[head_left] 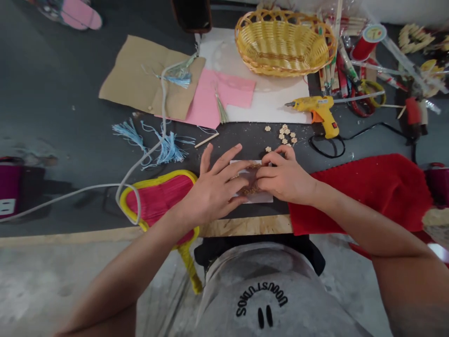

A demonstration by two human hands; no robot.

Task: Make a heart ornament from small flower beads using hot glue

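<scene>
My left hand [214, 185] lies flat with fingers spread on a small white card [261, 197] near the table's front edge. A brown, grainy craft piece [249, 189] sits on that card, partly hidden by both hands. My right hand [282, 177] is curled over it, fingertips pinched on the piece. Several small beige flower-shaped beads [286, 133] lie just beyond my right hand.
A yellow glue gun [320, 111] with a black cord lies to the right rear, a wicker basket [284, 43] behind it. Red felt [365, 192] is at right, a pink and yellow fan shape [157, 199] at left, blue tassels [164, 145], pink paper [217, 96] and brown card [140, 77] beyond.
</scene>
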